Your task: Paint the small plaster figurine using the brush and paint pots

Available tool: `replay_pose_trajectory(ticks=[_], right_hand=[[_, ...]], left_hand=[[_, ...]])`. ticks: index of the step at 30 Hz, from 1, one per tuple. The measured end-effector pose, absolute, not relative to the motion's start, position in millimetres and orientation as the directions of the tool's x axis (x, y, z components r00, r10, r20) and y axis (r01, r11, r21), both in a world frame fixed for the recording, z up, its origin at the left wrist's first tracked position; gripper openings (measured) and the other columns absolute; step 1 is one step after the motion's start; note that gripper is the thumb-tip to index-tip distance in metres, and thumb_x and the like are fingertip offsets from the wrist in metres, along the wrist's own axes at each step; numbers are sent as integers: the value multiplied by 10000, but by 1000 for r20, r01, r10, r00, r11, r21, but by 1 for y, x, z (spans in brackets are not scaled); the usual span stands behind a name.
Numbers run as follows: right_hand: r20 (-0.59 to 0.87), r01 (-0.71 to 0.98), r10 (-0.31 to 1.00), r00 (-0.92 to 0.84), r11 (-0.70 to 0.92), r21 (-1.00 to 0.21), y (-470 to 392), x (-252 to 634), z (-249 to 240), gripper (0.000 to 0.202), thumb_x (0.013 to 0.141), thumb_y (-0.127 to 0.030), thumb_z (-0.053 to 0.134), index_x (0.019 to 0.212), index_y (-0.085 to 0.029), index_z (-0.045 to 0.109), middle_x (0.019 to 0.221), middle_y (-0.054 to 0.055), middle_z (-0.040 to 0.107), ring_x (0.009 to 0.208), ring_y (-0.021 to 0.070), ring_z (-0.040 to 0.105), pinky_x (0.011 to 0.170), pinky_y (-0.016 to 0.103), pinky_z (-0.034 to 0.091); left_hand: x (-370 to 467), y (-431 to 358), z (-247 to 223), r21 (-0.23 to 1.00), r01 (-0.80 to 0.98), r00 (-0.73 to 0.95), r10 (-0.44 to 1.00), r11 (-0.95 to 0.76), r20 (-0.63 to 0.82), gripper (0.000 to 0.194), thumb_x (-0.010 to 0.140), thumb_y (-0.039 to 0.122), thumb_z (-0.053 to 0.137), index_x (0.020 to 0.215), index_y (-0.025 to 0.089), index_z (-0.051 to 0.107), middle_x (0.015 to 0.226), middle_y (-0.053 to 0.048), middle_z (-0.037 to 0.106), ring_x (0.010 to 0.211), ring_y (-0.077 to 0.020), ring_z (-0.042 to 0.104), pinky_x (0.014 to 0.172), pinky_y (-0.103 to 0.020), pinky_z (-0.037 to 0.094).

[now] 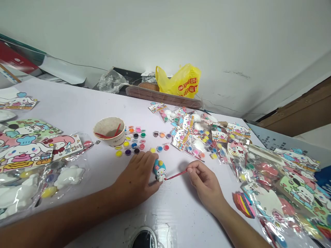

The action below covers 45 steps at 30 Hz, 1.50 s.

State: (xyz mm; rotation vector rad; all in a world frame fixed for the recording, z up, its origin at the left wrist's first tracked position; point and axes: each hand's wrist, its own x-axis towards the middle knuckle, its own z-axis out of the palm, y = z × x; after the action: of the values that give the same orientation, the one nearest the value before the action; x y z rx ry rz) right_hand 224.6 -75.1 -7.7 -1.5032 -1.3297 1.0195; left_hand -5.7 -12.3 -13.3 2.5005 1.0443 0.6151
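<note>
My left hand (142, 172) is closed around the side and base of a small figurine (159, 170), white with a blue hood and a yellow spot on top. It stands upright on the table. In my right hand (203, 179) a thin red paintbrush (179, 174) is pinched between thumb and fingers. Its dark tip points left and reaches the lower right of the figurine; whether it touches cannot be made out. Just beyond my left hand lie several small paint pots (128, 151) in yellow, purple, black, blue and red.
A paper cup (110, 132) with murky liquid and red brushes stands behind the pots. Packaged figurine kits (69, 176) cover the left side; more bagged kits (219, 137) spread over the right. A yellow plastic bag (178, 82) sits at the back. A round dark object (144, 238) is at the front edge.
</note>
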Motion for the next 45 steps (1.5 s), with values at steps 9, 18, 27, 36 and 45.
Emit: replay_pose_trajectory(ticks=[9, 18, 27, 36, 45], right_hand=[[-18, 301, 994, 105, -49, -952, -75, 225, -9, 354, 948, -522, 520, 785, -208, 530, 583, -64, 342, 522, 122, 295, 495, 260, 255], [-26, 293, 995, 93, -53, -955, -75, 225, -9, 348, 952, -515, 518, 796, -205, 534, 586, -64, 336, 523, 120, 283, 490, 260, 241], [-28, 298, 995, 97, -56, -953, -75, 226, -9, 353, 949, -510, 516, 768, -207, 524, 573, -65, 335, 521, 120, 286, 495, 262, 247], [-41, 279, 996, 85, -63, -958, -75, 227, -10, 339, 956, -495, 513, 779, -205, 528, 580, -66, 324, 529, 119, 273, 498, 265, 234], [-27, 279, 997, 69, -45, -959, -76, 227, -10, 348, 961, -496, 509, 777, -201, 523, 582, -68, 318, 529, 115, 262, 497, 262, 227]], left_hand=[[-6, -13, -15, 485, 570, 636, 730, -663, 252, 452, 812, 253, 616, 1207, 192, 405, 1119, -98, 559, 1050, -290, 512, 926, -453, 435], [-6, -12, -14, 499, 577, 623, 743, -647, 243, 446, 805, 257, 618, 1202, 194, 426, 1127, -103, 572, 1071, -299, 522, 938, -462, 435], [-6, -12, -14, 480, 567, 644, 723, -669, 248, 461, 814, 226, 620, 1205, 186, 380, 1119, -102, 547, 1037, -286, 500, 915, -456, 430], [-5, -12, -11, 473, 568, 653, 719, -673, 239, 429, 830, 216, 603, 1196, 176, 383, 1113, -101, 538, 1025, -285, 486, 903, -452, 421], [-6, -13, -13, 468, 570, 656, 717, -675, 235, 445, 820, 212, 627, 1190, 167, 384, 1107, -103, 531, 1023, -285, 478, 903, -446, 409]])
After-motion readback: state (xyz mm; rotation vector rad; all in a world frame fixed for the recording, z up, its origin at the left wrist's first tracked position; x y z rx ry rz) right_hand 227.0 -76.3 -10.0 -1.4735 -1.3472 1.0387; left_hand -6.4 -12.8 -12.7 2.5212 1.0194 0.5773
